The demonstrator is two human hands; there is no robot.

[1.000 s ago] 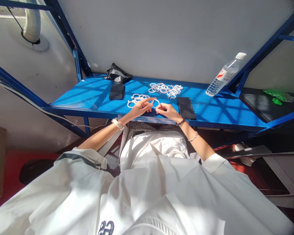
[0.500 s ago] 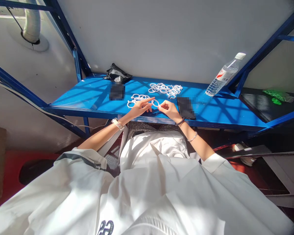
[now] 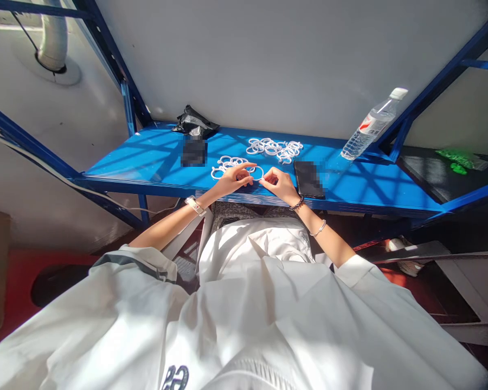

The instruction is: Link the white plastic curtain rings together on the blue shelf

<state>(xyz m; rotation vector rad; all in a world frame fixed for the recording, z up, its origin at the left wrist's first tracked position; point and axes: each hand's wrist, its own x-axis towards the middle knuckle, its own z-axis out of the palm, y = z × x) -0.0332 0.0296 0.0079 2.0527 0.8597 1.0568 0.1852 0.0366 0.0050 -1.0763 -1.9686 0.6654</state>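
Between my two hands is a white ring (image 3: 262,170), held up just above the front edge of the blue shelf. My right hand (image 3: 280,183) pinches its right side between thumb and fingertips. The fingers of my left hand (image 3: 235,179) close on its left side, partly covering it. Several more white rings (image 3: 218,172) lie on the shelf just behind my left hand. A larger heap of white rings (image 3: 271,146) sits farther back in the middle.
A dark phone (image 3: 309,180) lies right of my right hand. A clear water bottle (image 3: 368,127) stands at the right. At the back left are a black plastic bag (image 3: 197,122) and a blurred dark item (image 3: 193,153). Blue posts (image 3: 129,105) frame the blue shelf (image 3: 146,162).
The ring between my hands has turned, so it looks rounder and more open now. My right fingers have shifted slightly left; the piles have not moved.
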